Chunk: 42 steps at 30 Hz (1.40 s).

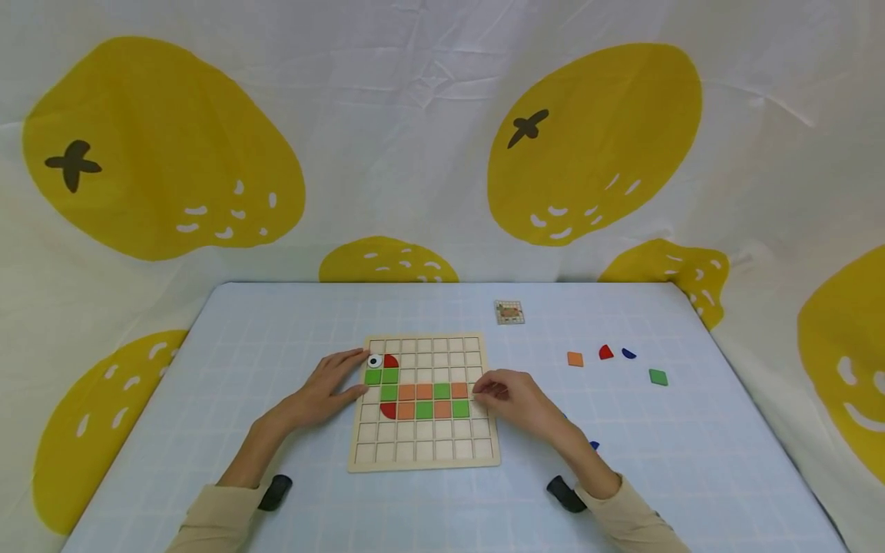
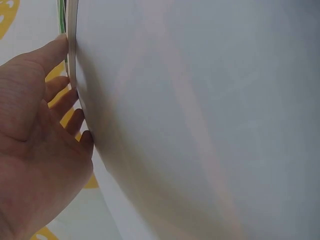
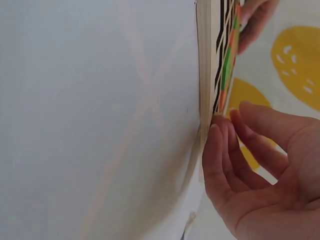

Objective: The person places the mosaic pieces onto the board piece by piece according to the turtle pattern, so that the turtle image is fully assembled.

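Note:
A wooden grid board point(image 1: 422, 453) lies on the table, with colored tiles set in its squares. Near its upper left are a round eye tile point(image 1: 375, 361) and a red quarter-round tile point(image 1: 391, 361). Below them, green squares point(image 1: 389, 392) and orange squares point(image 1: 406, 392) run toward the right, with another red rounded tile point(image 1: 389, 411) at lower left. My left hand point(image 1: 325, 392) rests at the board's left edge, fingers extended and thumb against the rim. My right hand point(image 1: 515, 399) touches the right edge with loosely bent fingers, beside the row's end; no tile shows between its fingertips.
Beyond the board lies a small picture card point(image 1: 509, 312). Loose to the right are an orange square point(image 1: 575, 359), a red quarter-round point(image 1: 605, 352), a blue half-round point(image 1: 628, 353) and a green square point(image 1: 658, 377). A blue piece point(image 1: 594, 445) lies partly behind the right forearm.

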Motion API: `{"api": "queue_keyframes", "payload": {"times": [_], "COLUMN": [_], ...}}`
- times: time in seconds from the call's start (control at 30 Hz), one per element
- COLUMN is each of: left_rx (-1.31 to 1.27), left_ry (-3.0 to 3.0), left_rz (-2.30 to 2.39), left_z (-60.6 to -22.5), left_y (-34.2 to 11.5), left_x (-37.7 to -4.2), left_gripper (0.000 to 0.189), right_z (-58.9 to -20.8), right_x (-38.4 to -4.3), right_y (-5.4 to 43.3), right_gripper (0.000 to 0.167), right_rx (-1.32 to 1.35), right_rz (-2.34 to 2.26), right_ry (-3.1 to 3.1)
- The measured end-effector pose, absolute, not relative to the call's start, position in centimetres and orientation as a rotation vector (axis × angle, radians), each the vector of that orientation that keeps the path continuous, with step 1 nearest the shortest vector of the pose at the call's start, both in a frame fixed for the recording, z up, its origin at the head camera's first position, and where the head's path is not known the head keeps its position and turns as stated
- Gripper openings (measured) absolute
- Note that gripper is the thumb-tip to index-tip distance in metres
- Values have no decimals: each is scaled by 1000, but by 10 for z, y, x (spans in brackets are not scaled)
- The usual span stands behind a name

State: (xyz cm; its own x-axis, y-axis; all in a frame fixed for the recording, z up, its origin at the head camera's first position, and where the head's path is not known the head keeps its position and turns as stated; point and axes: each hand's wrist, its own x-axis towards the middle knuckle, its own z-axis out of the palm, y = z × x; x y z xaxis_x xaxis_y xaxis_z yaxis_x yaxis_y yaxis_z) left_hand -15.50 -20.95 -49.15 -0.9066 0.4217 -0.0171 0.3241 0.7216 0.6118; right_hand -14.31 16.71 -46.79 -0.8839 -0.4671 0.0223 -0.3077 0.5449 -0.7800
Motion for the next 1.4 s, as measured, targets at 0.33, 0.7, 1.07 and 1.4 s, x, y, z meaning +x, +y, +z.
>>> {"api": "queue_keyframes", "payload": {"times": [0.33,0.7,1.07,1.4], "left_rx": [604,614,609,611], "left_ry": [2772,2794,2813,2812], "left_rz": [946,927,929,929], "left_z": [-489,-486,-486,-489], "left_y": [-209,-208,-207,-207], "left_x": [-154,-152,-151,-151], "left_gripper": [65,63,63,63], "right_z": [-470,-471,-467,-466], "right_x": [-146,-149,-153,-151], "right_y": [193,233,274,306], "right_gripper": [9,14,13,18], "right_rx": [-522,-367,-225,-136], "right_rz": [-1218,-1206,-1159,-1124], "right_ry": [2708,2807,2909,2972]}}
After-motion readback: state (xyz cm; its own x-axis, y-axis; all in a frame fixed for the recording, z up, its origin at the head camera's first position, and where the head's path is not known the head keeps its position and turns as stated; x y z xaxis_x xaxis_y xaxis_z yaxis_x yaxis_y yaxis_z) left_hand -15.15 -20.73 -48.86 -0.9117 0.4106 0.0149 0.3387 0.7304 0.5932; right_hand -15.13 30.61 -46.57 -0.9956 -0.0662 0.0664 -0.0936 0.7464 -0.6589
